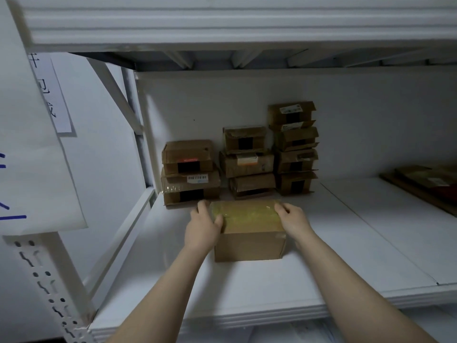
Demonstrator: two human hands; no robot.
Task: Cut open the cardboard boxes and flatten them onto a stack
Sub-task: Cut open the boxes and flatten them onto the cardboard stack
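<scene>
A brown cardboard box [249, 231] with yellowish tape across its top sits on the white shelf [346, 243]. My left hand [204, 226] grips its left side, thumb on the top. My right hand [293, 217] holds its right side, fingers over the top edge. Behind it, against the back wall, stand three stacks of small taped cardboard boxes: a left stack [189, 173], a middle stack [248, 160] and a taller right stack [294, 148].
Flat cardboard pieces [425, 184] lie at the shelf's far right. Another shelf board [222, 23] hangs close overhead. A white metal upright with holes [49, 288] and a paper sign [29, 144] stand at the left.
</scene>
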